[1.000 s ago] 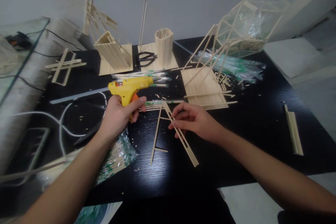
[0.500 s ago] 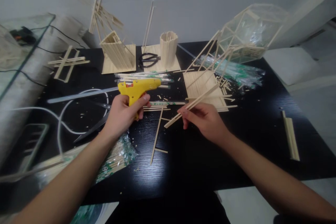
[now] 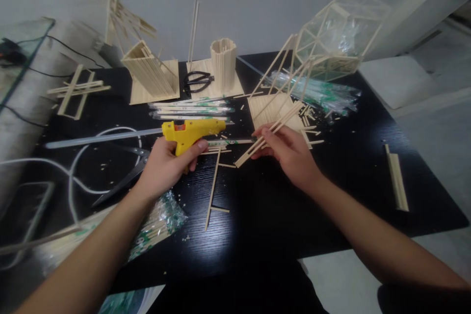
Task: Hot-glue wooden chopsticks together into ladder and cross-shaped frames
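Observation:
My left hand (image 3: 167, 164) is closed round the handle of a yellow hot glue gun (image 3: 195, 132), its nozzle pointing right. A long translucent glue stick (image 3: 103, 138) sticks out of the gun's back. Between the fingers of my right hand (image 3: 287, 146) is a narrow frame of wooden sticks (image 3: 272, 132), tilted up to the right, with a gap between its long sticks. The gun's nozzle and the frame are apart. On the table below lies a long thin stick with two short crosspieces (image 3: 212, 196).
Behind stand a square stick tower (image 3: 152, 71), a round stick holder (image 3: 223, 66) and black-handled scissors (image 3: 198, 82). A stick base (image 3: 263, 108) with slanting struts sits at right, near a polyhedral frame (image 3: 342, 34). Bagged sticks (image 3: 158, 225) and a white cord (image 3: 73, 171) lie left.
The view has shifted a little, so the scene sits further left. My right hand has turned the stick frame, and the gap between its sticks shows more. The glue gun stays in my left hand.

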Tool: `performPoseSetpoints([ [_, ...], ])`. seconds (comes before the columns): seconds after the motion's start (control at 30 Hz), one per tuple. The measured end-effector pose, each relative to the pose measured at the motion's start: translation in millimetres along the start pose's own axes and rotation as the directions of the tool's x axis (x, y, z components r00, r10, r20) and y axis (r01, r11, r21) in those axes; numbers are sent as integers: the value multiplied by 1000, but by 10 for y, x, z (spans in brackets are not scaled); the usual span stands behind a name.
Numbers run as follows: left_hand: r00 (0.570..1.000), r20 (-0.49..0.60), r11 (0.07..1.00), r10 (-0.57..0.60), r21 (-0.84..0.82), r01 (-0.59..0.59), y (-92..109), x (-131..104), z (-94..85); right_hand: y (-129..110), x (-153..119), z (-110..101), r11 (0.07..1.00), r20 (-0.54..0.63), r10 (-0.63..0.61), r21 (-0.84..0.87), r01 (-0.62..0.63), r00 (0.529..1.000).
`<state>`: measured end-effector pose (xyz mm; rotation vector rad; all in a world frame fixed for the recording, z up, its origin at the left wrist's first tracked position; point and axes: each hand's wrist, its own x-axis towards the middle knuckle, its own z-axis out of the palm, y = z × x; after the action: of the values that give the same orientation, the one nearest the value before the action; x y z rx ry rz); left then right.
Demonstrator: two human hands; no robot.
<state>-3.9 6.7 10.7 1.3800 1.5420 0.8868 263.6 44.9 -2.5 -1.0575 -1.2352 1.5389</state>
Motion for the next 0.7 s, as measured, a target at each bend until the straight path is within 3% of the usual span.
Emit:
performPoseSetpoints([
  [0.17,998,61,1000,-4,-27,6,2,3,-16,-68,24,-91,1000,32,-22,22,21,999],
  [0.3,992,121,999,36,-15,-35,-21,12,-18,-112,27,-110,997,-9,-48,-57,48,999],
  [0.47,991,129,999,45,14,-47,-13,20,-19,-130,28,-111,989,-46,-96,-119,90,994],
  [0.7,992,128,1000,23,6,-24,-13,13,-22,-76,47,-120,999,-6,-39,-29,39,999],
])
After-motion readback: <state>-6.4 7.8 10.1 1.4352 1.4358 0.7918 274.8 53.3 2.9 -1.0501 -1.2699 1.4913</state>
